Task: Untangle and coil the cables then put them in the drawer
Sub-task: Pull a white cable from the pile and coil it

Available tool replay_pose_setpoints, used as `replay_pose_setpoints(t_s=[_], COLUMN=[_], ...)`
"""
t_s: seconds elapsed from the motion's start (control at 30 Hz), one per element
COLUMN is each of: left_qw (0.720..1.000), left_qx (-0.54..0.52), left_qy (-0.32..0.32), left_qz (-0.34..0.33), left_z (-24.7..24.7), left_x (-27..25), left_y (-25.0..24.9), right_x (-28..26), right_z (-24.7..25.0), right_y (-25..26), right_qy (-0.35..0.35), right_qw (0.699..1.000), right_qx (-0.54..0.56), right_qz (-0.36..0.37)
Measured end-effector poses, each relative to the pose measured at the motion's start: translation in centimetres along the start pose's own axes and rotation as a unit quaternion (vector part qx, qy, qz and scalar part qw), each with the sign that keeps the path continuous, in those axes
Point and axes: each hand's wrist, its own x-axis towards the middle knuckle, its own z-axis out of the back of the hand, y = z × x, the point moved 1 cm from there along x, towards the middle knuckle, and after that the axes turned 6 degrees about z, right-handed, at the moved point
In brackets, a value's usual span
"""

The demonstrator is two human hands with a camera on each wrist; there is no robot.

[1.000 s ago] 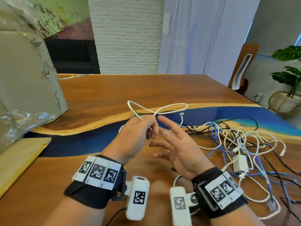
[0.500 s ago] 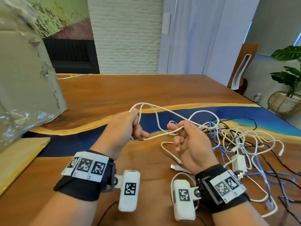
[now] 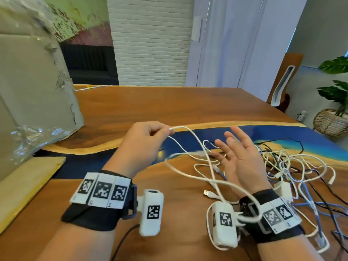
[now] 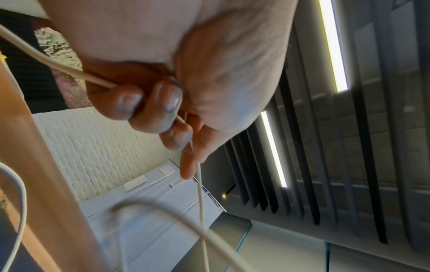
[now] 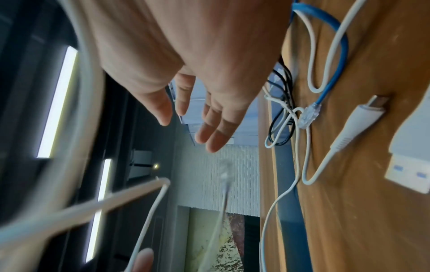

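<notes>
Right hand [image 3: 239, 159] let go, fingers spread, left hand [image 3: 143, 140] pinching white cable [image 3: 190, 132] end.

Table [image 3: 169, 106]: wood, smooth with a satin sheen, inlaid with a glossy blue band that looks like resin. White cable [image 3: 190, 174]: smooth, matt plastic sheath; its USB plug [image 3: 207, 193] is tipped with bright metal. Blue cable [image 3: 312, 204]: smooth plastic, ended by a clear plastic connector [image 5: 308, 115]. Cardboard box [image 3: 33, 81]: matt, scuffed paper board. Plastic wrap [image 3: 30, 140]: clear, crinkled, glossy. Basket [image 3: 331, 123]: woven wicker.
</notes>
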Motion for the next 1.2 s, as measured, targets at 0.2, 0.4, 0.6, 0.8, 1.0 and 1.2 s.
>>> replay_pose_setpoints(t_s=[0.2, 0.4, 0.6, 0.8, 1.0, 1.2], left_qw=[1.000, 0.997, 0.994, 0.989, 0.961, 0.991], left_qx=[0.008, -0.048, -0.033, 0.052, 0.146, 0.129], left_qy=[-0.010, -0.051, -0.093, 0.132, 0.228, -0.017], left_qz=[-0.024, -0.037, -0.047, -0.033, -0.061, -0.030], left_z=[-0.7, -0.4, 0.0, -3.9, -5.9, -1.2], left_x=[-0.4, -0.2, -0.3, -2.0, -2.5, -0.8], left_y=[-0.9, -0.6, -0.9, -2.4, -1.6, -1.0], right_x=[-1.4, -2.7, -2.1, -2.3, -2.5, -0.7], right_z=[-1.1, -2.1, -2.3, -2.4, -2.1, -0.1], right_y=[-1.4, -2.6, -1.2, -1.0, -1.5, -1.1], right_qy=[0.152, 0.257, 0.072, 0.073, 0.108, -0.015], right_qw=[0.976, 0.948, 0.989, 0.987, 0.979, 0.986], right_qx=[-0.115, -0.139, -0.027, 0.043, 0.025, -0.082], right_qz=[-0.102, -0.124, -0.129, -0.138, -0.170, -0.144])
